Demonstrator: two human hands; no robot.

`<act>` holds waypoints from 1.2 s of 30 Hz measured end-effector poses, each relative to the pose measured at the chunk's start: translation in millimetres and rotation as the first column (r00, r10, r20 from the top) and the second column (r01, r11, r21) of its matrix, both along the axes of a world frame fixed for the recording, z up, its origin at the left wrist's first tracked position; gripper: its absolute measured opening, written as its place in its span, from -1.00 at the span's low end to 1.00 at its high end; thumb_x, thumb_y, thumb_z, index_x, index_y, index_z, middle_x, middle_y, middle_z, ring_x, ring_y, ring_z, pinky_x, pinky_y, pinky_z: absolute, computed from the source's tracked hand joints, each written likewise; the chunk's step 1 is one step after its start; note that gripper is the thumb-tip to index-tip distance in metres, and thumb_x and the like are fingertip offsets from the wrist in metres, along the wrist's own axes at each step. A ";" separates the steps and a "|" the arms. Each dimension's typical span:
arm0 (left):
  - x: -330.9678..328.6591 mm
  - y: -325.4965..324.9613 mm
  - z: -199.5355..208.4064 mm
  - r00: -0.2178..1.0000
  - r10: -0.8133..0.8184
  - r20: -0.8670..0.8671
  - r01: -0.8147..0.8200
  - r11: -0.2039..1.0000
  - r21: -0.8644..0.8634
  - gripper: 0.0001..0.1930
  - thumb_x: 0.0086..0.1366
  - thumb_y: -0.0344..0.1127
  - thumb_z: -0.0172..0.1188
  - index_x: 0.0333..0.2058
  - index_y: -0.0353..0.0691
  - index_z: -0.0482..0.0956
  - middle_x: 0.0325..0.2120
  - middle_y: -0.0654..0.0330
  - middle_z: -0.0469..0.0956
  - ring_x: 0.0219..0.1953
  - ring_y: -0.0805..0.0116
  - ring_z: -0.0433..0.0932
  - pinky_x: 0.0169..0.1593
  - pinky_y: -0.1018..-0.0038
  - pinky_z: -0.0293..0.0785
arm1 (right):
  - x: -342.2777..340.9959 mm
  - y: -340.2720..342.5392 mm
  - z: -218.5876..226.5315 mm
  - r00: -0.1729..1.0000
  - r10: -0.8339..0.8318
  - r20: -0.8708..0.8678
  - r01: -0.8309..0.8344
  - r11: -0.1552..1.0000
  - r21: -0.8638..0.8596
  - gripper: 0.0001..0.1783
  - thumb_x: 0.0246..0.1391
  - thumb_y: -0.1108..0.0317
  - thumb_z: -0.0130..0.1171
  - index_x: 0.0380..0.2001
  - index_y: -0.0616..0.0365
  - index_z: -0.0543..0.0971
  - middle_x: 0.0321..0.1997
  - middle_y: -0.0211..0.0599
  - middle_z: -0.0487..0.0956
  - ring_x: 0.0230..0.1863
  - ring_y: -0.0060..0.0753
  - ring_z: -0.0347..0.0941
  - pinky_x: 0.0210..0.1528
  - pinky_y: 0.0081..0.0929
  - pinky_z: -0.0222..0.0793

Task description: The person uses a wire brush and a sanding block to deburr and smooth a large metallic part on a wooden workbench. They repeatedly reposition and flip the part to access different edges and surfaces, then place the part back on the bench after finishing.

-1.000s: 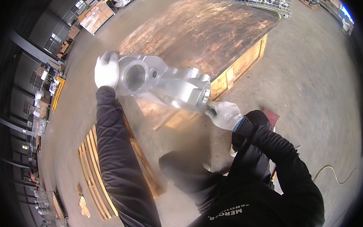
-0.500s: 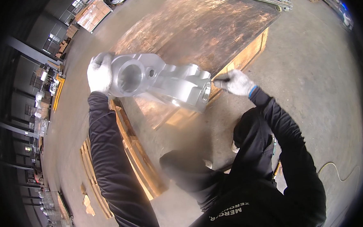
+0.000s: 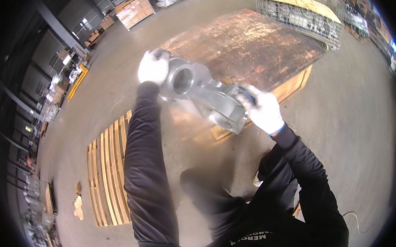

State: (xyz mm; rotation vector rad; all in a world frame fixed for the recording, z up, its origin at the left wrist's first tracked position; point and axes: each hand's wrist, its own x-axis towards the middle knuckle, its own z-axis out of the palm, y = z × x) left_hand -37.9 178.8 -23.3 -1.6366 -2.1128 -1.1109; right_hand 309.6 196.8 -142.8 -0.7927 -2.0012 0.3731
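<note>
A silver cast-metal housing (image 3: 200, 90) with a large round bore at its left end is held tilted above the near edge of a worn wooden table. My left hand (image 3: 154, 66), in a white glove, is closed around the housing's bore end. At the opposite end, my right hand (image 3: 265, 109), also gloved, is bent over the rim with its fingers curled. A small dark, bluish thing (image 3: 246, 96) shows at those fingers, blurred; its kind cannot be made out. Motion smears the housing's right end.
The wooden table (image 3: 247, 45) has a stained top. Beyond it stands a wire cage (image 3: 300, 15) with metal parts. A slatted pallet (image 3: 109, 173) lies on the floor at left, with torn cardboard (image 3: 79, 208) beside it. A thin hose (image 3: 357, 220) lies at lower right.
In the picture, the housing and my left hand have shifted right. My right hand has come over the housing's right end, from just beside it. More of the pallet and cage shows.
</note>
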 end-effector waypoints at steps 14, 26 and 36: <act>5.0 1.7 -1.2 0.995 0.099 0.015 -0.099 0.995 -0.016 -0.64 0.35 -0.02 0.17 -0.12 -0.07 0.81 -0.03 -0.06 0.67 0.04 -0.14 0.65 0.17 0.12 0.56 | -121.7 19.0 27.4 0.841 -0.139 0.523 -0.083 0.922 0.379 -0.56 0.31 0.07 0.24 0.13 0.07 0.64 -0.36 -0.18 0.67 -0.38 -0.07 0.69 -0.33 -0.11 0.57; 11.1 -6.9 7.0 0.995 0.081 0.058 -0.078 0.996 -0.051 -0.63 0.28 -0.03 0.24 -0.04 -0.02 0.78 0.12 -0.10 0.65 0.17 -0.15 0.62 0.26 0.12 0.54 | -127.1 7.8 136.5 0.887 0.081 0.454 -0.236 0.925 0.297 -0.63 0.14 0.00 0.32 -0.35 0.09 0.79 -0.34 -0.08 0.75 -0.26 0.03 0.73 -0.13 -0.12 0.64; 4.4 0.4 -0.2 0.997 0.062 0.049 -0.060 0.998 -0.032 -0.64 0.35 -0.03 0.18 -0.05 -0.03 0.79 0.03 -0.04 0.65 0.11 -0.11 0.64 0.21 0.14 0.55 | -121.8 15.8 41.4 0.936 0.079 0.344 -0.058 0.996 -0.073 -0.57 0.31 -0.01 0.26 0.00 0.09 0.76 -0.24 0.00 0.76 -0.13 0.15 0.71 -0.03 -0.04 0.62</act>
